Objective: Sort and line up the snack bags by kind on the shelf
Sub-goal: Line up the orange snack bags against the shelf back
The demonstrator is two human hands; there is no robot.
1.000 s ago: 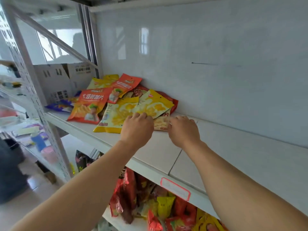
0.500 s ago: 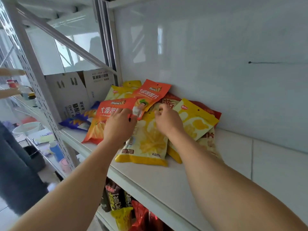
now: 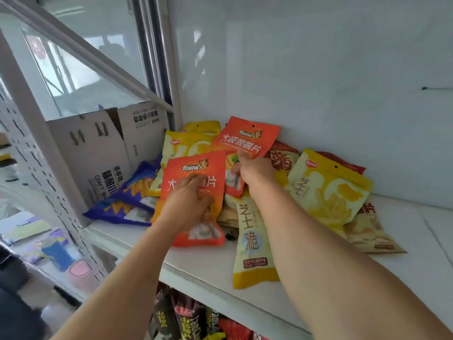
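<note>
Nearest, a glossy yellow cheese-crisp bag (image 3: 250, 244) lies flat on the smooth white shelf board (image 3: 201, 268), partly under the right forearm. Beside it, the left hand (image 3: 188, 204) rests on a crinkly orange chip bag (image 3: 196, 192), fingers slightly bent over its front. Just behind, the right hand (image 3: 255, 168) pinches the lower edge of a second orange chip bag (image 3: 245, 141), tilted up. Around them sprawl more yellow bags (image 3: 326, 190), a blue-purple bag (image 3: 127, 197), and a white cardboard carton (image 3: 93, 153) at the left against the pale glossy wall (image 3: 318, 82).
</note>
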